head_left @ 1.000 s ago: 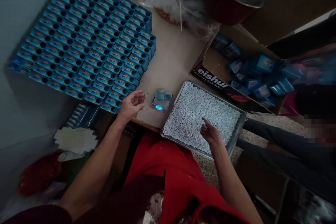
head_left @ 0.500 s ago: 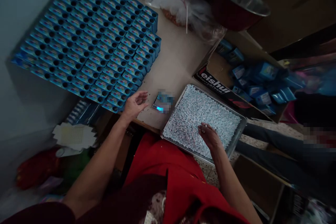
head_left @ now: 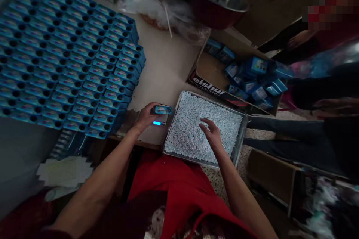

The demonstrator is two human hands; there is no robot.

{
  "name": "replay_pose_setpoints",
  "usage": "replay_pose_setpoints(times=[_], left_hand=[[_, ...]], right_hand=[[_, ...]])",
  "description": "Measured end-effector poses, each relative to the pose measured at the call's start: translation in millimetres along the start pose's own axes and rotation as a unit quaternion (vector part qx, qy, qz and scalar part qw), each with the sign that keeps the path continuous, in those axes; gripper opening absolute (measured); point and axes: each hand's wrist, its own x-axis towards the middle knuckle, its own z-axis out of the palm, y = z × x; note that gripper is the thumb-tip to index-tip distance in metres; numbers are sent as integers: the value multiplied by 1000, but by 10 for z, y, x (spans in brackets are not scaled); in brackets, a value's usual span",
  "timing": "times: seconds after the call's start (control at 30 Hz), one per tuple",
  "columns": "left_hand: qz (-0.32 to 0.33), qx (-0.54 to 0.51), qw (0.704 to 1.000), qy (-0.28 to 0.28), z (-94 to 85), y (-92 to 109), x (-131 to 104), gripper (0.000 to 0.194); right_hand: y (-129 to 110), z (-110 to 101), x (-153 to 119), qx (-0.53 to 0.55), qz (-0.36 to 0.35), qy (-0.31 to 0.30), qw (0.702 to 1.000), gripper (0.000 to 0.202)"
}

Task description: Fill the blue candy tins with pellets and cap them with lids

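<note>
My left hand grips the left end of a small blue box over a small scale with a lit blue display. Beside it lies a metal tray filled with small pale pellets. My right hand hovers over the pellets with its thumb and fingers apart and nothing visible between them. On the left, rows of blue boxes with dark round holes in their tops cover the table.
An open carton with loose blue boxes adjoins the tray. Behind stand a clear plastic bag and a dark red pot. People stand at the right. Papers lie at lower left.
My left hand, open before, has closed on the blue box at the scale. My right hand has risen a little over the pellets, and its fingers have spread. The view has shifted right.
</note>
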Motion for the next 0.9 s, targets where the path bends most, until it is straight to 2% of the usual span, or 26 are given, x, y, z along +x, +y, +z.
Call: replay_pose_setpoints(times=[0.07, 0.17, 0.23, 0.3, 0.33, 0.4, 0.47, 0.53, 0.63, 0.7, 0.8, 0.9], left_hand=[[70, 73, 994, -39, 87, 353, 20, 35], [195, 212, 952, -100, 297, 1051, -57, 36], [261, 292, 910, -134, 472, 1430, -144, 36], [297, 347, 875, -158, 621, 1620, -212, 37], [300, 363, 867, -164, 673, 1639, -231, 38], [280, 374, 870, -159, 721, 1564, -234, 42], [242, 366, 888, -141, 703, 1426, -205, 44], [206, 332, 912, -121, 649, 1322, -168, 38], [183, 275, 936, -120, 579, 1340, -153, 29], [199, 283, 929, -133, 566, 1448, -188, 30], [224, 347, 900, -138, 589, 1603, -270, 37], [223, 394, 880, -142, 604, 1644, -336, 37]], right_hand=[[37, 86, 6, 150, 83, -5, 985, 42], [78, 264, 65, 382, 204, -54, 900, 39], [96, 364, 118, 463, 251, -87, 846, 36], [116, 439, 162, 501, 283, -95, 812, 33], [127, 470, 178, 512, 295, -94, 801, 30], [148, 523, 200, 530, 311, -94, 783, 26], [166, 560, 212, 544, 308, -106, 773, 23], [183, 581, 216, 548, 299, -111, 773, 21], [203, 594, 211, 540, 303, -106, 778, 23], [210, 603, 202, 536, 307, -112, 778, 26], [220, 637, 191, 538, 302, -122, 778, 33], [246, 702, 191, 536, 300, -114, 781, 35]])
